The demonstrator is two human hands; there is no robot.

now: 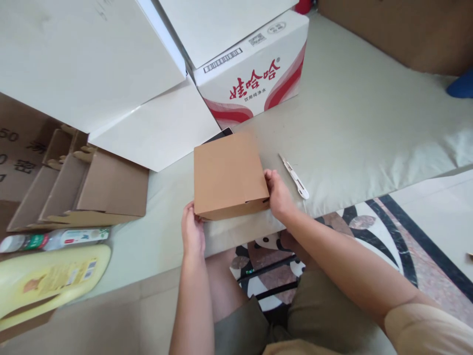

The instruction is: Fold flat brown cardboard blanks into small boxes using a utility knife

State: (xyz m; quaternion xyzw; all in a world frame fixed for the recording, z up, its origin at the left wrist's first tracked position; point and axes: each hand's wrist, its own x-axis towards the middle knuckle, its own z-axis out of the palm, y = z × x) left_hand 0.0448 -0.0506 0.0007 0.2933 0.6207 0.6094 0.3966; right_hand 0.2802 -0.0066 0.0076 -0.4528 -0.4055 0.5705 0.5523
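Observation:
A small closed brown cardboard box (pixel 227 172) lies flat on a pale grey-green sheet (pixel 354 128) in front of me. My left hand (pixel 192 231) grips its near left corner, fingers curled under the edge. My right hand (pixel 278 195) clasps the near right corner, thumb on top by the tab slot. A dark flat object (pixel 221 135) peeks out behind the box's far edge.
A white utility knife (pixel 294 176) lies just right of my right hand. A white carton with red lettering (pixel 254 74) and large white boxes (pixel 92 64) stand behind. At left lie an open brown cardboard tray (pixel 81 187), a clear bottle (pixel 51 239) and a yellow bottle (pixel 48 281).

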